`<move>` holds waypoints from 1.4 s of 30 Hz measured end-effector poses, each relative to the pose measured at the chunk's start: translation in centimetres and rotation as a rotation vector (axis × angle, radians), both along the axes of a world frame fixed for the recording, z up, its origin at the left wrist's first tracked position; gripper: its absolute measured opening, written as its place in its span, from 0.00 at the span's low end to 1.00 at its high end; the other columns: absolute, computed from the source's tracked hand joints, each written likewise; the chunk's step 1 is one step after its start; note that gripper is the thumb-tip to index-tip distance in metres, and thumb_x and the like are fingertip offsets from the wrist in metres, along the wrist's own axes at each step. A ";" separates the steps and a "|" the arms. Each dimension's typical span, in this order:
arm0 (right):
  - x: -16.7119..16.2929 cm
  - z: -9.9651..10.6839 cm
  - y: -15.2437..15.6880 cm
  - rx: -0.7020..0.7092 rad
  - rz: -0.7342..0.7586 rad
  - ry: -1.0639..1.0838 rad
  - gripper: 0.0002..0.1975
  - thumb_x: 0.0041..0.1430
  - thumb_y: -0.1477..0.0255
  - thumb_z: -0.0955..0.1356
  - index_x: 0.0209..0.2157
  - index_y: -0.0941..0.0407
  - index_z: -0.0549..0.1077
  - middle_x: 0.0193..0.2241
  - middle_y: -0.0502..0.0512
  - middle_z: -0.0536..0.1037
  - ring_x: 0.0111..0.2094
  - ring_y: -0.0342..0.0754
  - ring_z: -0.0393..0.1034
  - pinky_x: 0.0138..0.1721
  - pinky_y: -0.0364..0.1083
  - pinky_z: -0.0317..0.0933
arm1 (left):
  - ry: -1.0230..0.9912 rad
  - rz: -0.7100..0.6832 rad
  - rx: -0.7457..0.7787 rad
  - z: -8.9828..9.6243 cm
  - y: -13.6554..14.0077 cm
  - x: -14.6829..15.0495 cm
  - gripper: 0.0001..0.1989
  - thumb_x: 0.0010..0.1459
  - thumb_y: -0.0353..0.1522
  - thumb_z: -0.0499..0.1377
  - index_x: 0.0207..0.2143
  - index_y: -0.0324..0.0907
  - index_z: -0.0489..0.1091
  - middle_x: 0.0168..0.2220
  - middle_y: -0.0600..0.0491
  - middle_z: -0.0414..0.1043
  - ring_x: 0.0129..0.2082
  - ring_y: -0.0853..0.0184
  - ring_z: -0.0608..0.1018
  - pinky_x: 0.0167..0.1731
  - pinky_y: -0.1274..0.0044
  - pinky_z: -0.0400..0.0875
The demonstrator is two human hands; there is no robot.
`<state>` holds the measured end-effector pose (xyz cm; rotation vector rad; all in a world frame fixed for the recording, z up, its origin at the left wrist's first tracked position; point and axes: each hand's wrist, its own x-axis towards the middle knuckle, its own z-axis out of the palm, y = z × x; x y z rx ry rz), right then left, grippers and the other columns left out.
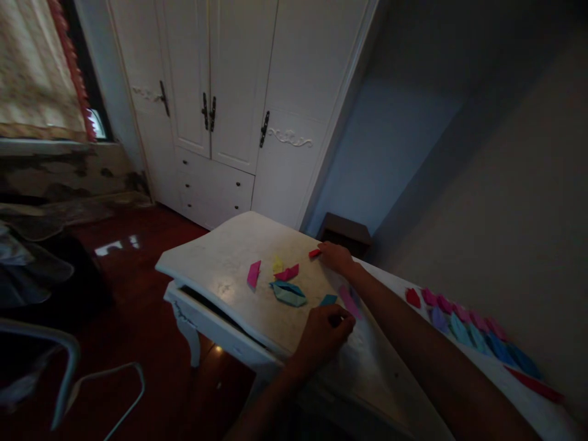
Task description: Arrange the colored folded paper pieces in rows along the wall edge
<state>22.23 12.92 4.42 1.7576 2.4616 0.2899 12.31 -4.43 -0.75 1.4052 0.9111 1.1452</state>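
My right hand reaches to the table's far edge, its fingers closed on a small red folded paper. Nearer to me, my left hand is curled with thumb and fingertips together; nothing shows in it. Just beyond it lie a blue folded paper and a pink-purple paper strip. Left of these, a teal and pale green folded paper boat rests on the tabletop. Around it are a magenta folded piece, a yellow one and a pink one.
The white table has a drawer slightly ajar in front. Along its right side lie several folded papers in rows, with a red one nearest. A white wardrobe and a brown box-like stand are behind; a metal frame stands left.
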 end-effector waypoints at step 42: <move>0.4 0.0 -2.4 0.005 0.363 0.395 0.06 0.58 0.70 0.67 0.37 0.56 0.73 0.37 0.55 0.78 0.37 0.48 0.71 0.39 0.44 0.58 | -0.042 0.043 -0.012 0.1 0.1 0.0 0.13 0.52 0.39 0.59 0.25 0.38 0.73 0.18 0.56 0.67 0.18 0.71 0.69 0.21 0.80 0.60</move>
